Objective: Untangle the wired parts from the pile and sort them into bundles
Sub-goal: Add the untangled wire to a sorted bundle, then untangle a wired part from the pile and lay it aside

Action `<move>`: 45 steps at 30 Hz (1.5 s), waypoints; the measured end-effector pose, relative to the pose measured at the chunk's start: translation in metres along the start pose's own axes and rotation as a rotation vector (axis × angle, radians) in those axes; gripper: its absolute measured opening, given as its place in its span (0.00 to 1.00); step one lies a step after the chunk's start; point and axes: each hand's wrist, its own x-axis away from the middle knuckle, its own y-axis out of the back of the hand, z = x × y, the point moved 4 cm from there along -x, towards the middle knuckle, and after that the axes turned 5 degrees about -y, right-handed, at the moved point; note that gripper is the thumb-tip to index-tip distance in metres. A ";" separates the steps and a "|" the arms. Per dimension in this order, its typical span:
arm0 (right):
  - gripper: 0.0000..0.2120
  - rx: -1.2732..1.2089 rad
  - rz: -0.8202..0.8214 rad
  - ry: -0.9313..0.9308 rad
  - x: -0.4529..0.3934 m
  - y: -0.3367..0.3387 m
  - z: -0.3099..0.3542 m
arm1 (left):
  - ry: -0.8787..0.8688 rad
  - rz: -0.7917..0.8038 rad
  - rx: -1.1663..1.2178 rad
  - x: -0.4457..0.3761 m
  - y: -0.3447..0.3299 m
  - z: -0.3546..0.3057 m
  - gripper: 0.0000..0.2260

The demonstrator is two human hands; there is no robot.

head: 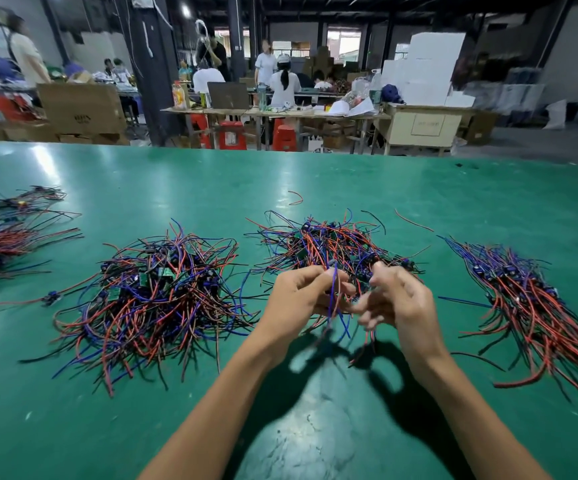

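Observation:
Two tangled piles of wired parts with red, blue and black leads lie on the green table: one pile (152, 292) at centre left, another pile (329, 244) just beyond my hands. My left hand (301, 299) grips a few wires (332, 306), among them a blue one that hangs down from it. My right hand (398, 299) is blurred, its fingers curled beside those wires; whether it holds any is unclear. A straightened bundle (537, 306) lies at the right. Another sorted bundle (0, 237) lies at the far left.
A loose wired part (50, 297) lies left of the centre-left pile, and single stray wires (296, 198) lie farther back. The green table (315, 427) runs wide to its far edge. Behind it people work at benches with cardboard boxes and red stools.

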 end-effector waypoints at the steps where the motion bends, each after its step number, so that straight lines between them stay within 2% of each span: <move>1: 0.24 0.006 -0.018 -0.089 -0.002 0.002 -0.002 | 0.011 0.028 0.007 0.000 -0.002 0.001 0.10; 3: 0.34 0.085 0.010 -0.267 -0.004 0.000 -0.006 | 0.035 0.091 0.020 0.001 -0.006 0.002 0.10; 5: 0.35 0.105 0.056 -0.364 -0.002 -0.004 -0.011 | 0.038 0.175 -0.018 0.004 -0.011 0.002 0.10; 9: 0.19 -0.012 0.026 -0.337 -0.002 0.000 -0.011 | 0.041 0.300 -0.091 0.009 -0.018 0.004 0.09; 14: 0.12 -0.147 -0.004 -0.261 -0.002 0.012 0.003 | 0.048 0.165 -0.082 0.004 -0.003 0.005 0.11; 21: 0.14 -0.168 0.086 -0.290 0.000 0.011 0.006 | 0.070 0.073 -0.088 0.002 -0.002 0.005 0.11; 24: 0.16 -0.214 0.137 -0.289 0.000 0.008 0.004 | 0.085 0.111 -0.077 0.004 -0.008 0.008 0.11; 28: 0.18 -0.212 0.133 -0.276 -0.001 0.006 0.001 | 0.111 0.144 0.032 0.006 -0.014 0.011 0.11; 32: 0.18 -0.157 0.117 -0.217 -0.001 0.006 0.000 | 0.033 0.084 -0.017 0.003 -0.009 0.006 0.10; 34: 0.16 -0.093 0.094 -0.161 -0.003 0.007 -0.001 | -0.142 -0.051 -0.126 0.000 0.007 -0.011 0.09; 35: 0.14 -0.028 0.077 -0.114 -0.004 0.008 -0.001 | -0.276 -0.165 -0.276 -0.001 0.021 -0.024 0.08; 37: 0.11 0.201 0.023 0.027 -0.005 0.010 0.000 | -0.516 -0.464 -0.675 0.004 0.055 -0.048 0.08; 39: 0.09 0.562 -0.082 0.175 -0.003 0.013 -0.001 | -0.581 -0.799 -0.888 0.015 0.094 -0.062 0.10; 41: 0.07 0.879 -0.156 0.185 0.001 0.012 -0.004 | -0.457 -1.060 -1.025 0.025 0.129 -0.060 0.12; 42: 0.11 0.992 -0.183 0.143 0.003 0.011 -0.007 | -0.337 -1.153 -1.099 0.029 0.141 -0.056 0.12; 43: 0.17 1.100 -0.209 0.080 0.006 0.009 -0.010 | -0.206 -1.218 -1.143 0.032 0.151 -0.050 0.12; 45: 0.31 1.307 -0.242 -0.081 0.008 0.006 -0.017 | 0.021 -1.249 -1.156 0.033 0.158 -0.041 0.12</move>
